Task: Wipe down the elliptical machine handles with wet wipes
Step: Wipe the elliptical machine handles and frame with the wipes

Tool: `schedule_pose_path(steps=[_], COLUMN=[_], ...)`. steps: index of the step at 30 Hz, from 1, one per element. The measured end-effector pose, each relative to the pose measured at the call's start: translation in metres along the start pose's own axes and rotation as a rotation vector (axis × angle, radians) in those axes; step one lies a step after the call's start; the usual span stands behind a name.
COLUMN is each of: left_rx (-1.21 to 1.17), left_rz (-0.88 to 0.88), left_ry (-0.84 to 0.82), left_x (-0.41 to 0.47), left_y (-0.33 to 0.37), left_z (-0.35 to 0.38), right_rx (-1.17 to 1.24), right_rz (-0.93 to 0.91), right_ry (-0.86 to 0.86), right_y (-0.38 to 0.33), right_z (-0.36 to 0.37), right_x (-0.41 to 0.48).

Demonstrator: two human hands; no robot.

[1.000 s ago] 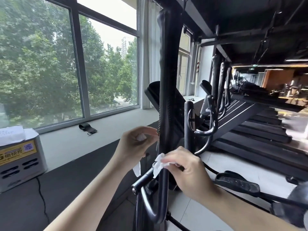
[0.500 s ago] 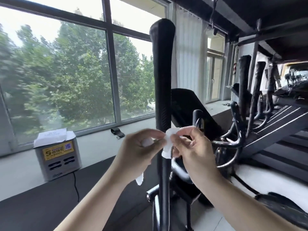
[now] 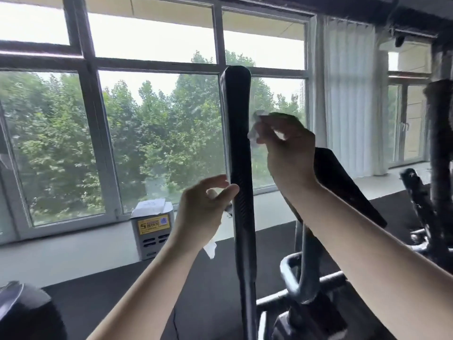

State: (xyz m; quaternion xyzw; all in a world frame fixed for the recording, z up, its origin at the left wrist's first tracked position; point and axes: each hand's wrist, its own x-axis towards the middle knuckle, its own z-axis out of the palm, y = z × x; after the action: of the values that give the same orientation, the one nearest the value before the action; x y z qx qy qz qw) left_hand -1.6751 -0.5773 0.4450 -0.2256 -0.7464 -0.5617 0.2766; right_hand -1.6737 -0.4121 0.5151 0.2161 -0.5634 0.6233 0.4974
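Item 1. Elliptical handle (image 3: 239,155): black, tall, upright, with a rounded top and a ribbed grip face lower down. It stands in the middle of the view in front of the window (image 3: 157,143).

Item 2. Wet wipe (image 3: 254,134): white and crumpled, high on the handle's right edge. It lies between that edge and the right fingertips, and it appears to touch the handle. A small fold sticks out above the fingertips.

Item 3. Right hand (image 3: 286,153): raised beside the handle's upper part, back of the hand toward the camera. Its fingers (image 3: 272,121) are bent and pinch the wet wipe at their tips.

Item 4. Left hand (image 3: 206,212): lower down, at the handle's left side. Its fingers are curled, and the thumb (image 3: 229,191) touches the handle's left edge.

Item 5. White scrap (image 3: 210,249): held in the left hand. A corner hangs below the palm, and a pale patch shows between thumb and forefinger. It hangs apart from the handle.

Item 6. Console (image 3: 343,187): a black tilted panel behind the right forearm.

Item 7. Grey box (image 3: 153,231): bears a yellow label and stands on the window sill (image 3: 73,249), left of the handle, with white paper on top.

Item 8. Curtain (image 3: 348,94): white and sheer, hanging right of the window.

Item 9. Neighbouring machine (image 3: 438,168): dark uprights at the right edge of the view.
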Motion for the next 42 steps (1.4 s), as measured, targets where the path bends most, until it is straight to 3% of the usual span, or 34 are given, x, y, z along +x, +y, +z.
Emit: schedule_pose_path(steps=[5, 12, 15, 21, 29, 33, 37, 42], left_rx=[-0.048, -0.066, -0.052, -0.026, -0.008, -0.005, -0.007, -0.017], left_rz=[-0.090, -0.133, -0.144, -0.171, -0.179, -0.188, -0.179, -0.159], left_ry=[0.044, 0.055, 0.080, 0.063, 0.053, 0.065, 0.050, 0.029], left_x=[0.000, 0.000, 0.001, -0.001, -0.001, 0.000, 0.000, 0.000], left_y=[-0.001, 0.006, 0.008, 0.016, 0.019, 0.017, 0.014, 0.016], left_z=[0.013, 0.017, 0.017, 0.015, 0.013, 0.012, 0.011, 0.011], right_rx=[0.104, 0.150, 0.255, 0.431, 0.418, 0.228, 0.140, 0.094], right_rz=[-0.050, 0.167, 0.184, 0.041, -0.029, -0.120, 0.043, -0.082], right_ry=[-0.032, -0.143, -0.112, 0.027, 0.011, -0.023, -0.085, -0.081], right_y=[0.026, 0.075, 0.056, 0.007, 0.014, 0.032, 0.052, 0.021], right_z=[0.009, -0.033, -0.018, 0.031, 0.034, 0.012, -0.016, 0.006], right_x=[0.006, -0.083, -0.051, 0.058, 0.051, 0.003, -0.052, 0.009])
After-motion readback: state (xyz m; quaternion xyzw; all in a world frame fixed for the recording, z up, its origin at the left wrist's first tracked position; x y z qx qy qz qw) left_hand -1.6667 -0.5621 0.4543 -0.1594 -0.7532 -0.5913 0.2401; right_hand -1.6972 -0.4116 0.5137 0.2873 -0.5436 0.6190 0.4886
